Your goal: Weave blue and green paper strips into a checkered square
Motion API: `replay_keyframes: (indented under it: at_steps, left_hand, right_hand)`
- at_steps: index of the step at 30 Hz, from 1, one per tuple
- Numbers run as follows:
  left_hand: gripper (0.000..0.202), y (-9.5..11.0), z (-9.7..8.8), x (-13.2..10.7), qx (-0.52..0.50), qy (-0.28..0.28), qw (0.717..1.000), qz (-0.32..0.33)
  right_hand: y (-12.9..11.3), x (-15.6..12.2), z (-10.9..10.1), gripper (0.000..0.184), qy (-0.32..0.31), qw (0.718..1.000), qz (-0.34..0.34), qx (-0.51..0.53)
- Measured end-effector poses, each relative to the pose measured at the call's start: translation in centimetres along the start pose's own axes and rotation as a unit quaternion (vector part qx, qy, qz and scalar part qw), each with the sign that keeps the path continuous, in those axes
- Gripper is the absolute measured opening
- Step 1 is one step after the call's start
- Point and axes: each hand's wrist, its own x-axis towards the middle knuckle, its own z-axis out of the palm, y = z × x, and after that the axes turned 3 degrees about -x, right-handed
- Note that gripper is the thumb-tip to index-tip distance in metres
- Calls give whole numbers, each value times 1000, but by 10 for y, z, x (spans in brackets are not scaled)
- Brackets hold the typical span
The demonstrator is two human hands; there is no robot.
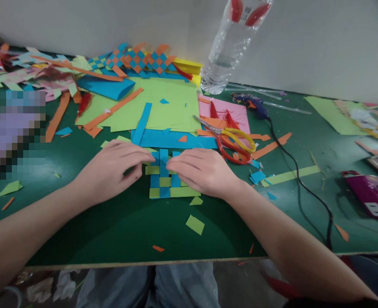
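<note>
pressing down on a small woven square (164, 185) of blue and green paper strips, the left hand (111, 170) and right hand (205, 172) nearly meet fingertip to fingertip over its upper part. the fingers (186, 162) lie stretched and flat, clasping nothing. the square sits on the green bench (118, 231), just in front of a blue sheet (179, 139); scissors (235, 145) lie just beyond the right hand, a plastic bottle (229, 51) farther back.

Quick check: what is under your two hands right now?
A blue and green woven paper mat lies on the green table. The left hand and right hand press its upper sides; the strip ends beneath them are covered.
</note>
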Motion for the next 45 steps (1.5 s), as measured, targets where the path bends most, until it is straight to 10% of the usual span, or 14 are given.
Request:
replay_keyframes:
  at_steps: [8, 20, 45]
  left_hand:
    - [28, -5, -1, -4, 9, 0, 999, -38]
    - [26, -2, -4, -3, 22, -10, 1000, -17]
    - [29, 3, -4, -1, -21, -37, 998, -49]
  right_hand:
    - [-3, -1, 6, 23, -29, 997, 5, 72]
    - [2, -7, 5, 76, -102, 983, 86, 130]
    - [1, -6, 7, 75, -155, 973, 90, 148]
